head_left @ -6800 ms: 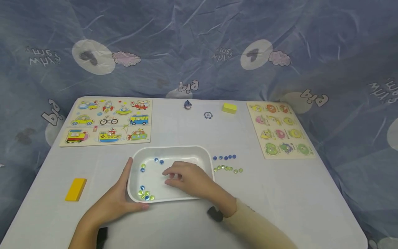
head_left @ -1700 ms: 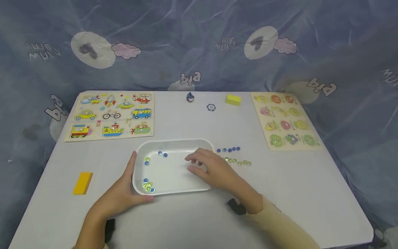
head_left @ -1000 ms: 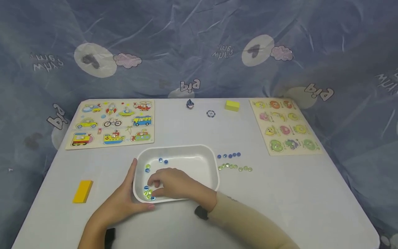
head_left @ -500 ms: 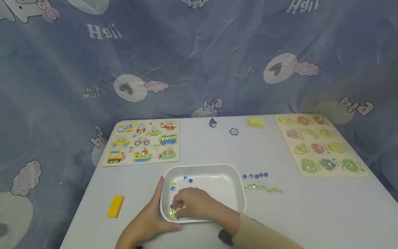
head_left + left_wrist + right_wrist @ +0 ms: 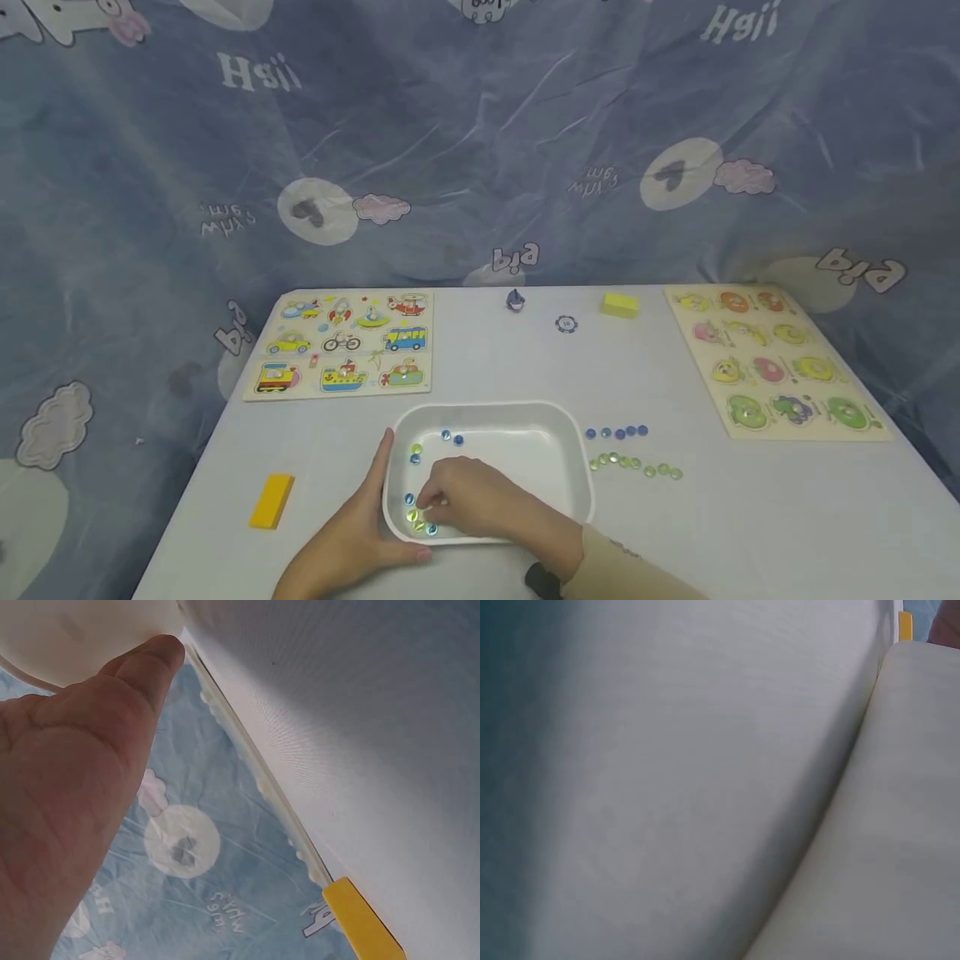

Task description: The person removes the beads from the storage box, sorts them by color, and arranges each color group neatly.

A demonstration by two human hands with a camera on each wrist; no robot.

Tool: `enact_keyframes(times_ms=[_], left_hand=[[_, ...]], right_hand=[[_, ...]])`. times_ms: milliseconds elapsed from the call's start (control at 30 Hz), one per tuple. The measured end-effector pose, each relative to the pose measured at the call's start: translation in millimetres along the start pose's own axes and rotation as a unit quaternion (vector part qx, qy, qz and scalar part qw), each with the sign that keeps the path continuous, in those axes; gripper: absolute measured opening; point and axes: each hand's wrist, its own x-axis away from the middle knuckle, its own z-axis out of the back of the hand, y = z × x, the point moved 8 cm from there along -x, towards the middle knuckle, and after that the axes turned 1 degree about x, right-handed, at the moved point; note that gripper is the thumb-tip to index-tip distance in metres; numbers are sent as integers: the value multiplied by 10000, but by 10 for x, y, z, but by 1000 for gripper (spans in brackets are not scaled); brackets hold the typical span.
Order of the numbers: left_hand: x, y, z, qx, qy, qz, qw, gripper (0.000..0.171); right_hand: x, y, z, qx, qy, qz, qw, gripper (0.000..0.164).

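A white rectangular tray lies on the table with blue and green flat glass beads near its left end. My left hand steadies the tray's near left corner, straight fingers along the left side and thumb along the front; in the left wrist view this hand meets the tray's wall. My right hand reaches into the tray, thumb and forefinger pinching a green glass bead in the near-left cluster. Beside it lie a blue bead and a green bead. The right wrist view shows mostly sleeve.
Right of the tray run a row of blue beads and one of green beads. A vehicle puzzle board, fruit puzzle board, yellow block, orange block, poker chip and small figurine stand around.
My right hand has gone from the tray's right side to the near-left cluster and closed its fingertips there. The green row has grown and the cluster has shrunk. The head view has shifted.
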Motion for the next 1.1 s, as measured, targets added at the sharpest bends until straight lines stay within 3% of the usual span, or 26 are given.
enact_keyframes(times_ms=[167,333,500,667,833,967,1100], left_hand=[[-64,9,-38,239,33,-155,9996,143],[-202,76,-225,597,-132,-509,9968,141],[-109,49,-298,535,-214,-454,9973,142],[-64,50,-227,430,-175,-413,9981,142],[-88,58,-90,416,-45,-317,9986,143],[-76,30,-19,389,75,-212,9990,144],[-59,-14,23,344,136,-120,9992,146]], right_hand=[[27,43,24,148,-76,69,9998,19],[155,213,81,270,-22,-329,9991,13],[276,154,78,266,210,-222,9992,12],[318,85,193,273,611,-100,9977,12],[374,105,474,-219,975,-173,9948,15],[482,156,721,-668,1423,-176,9874,15],[613,242,928,-764,1900,-125,9787,15]])
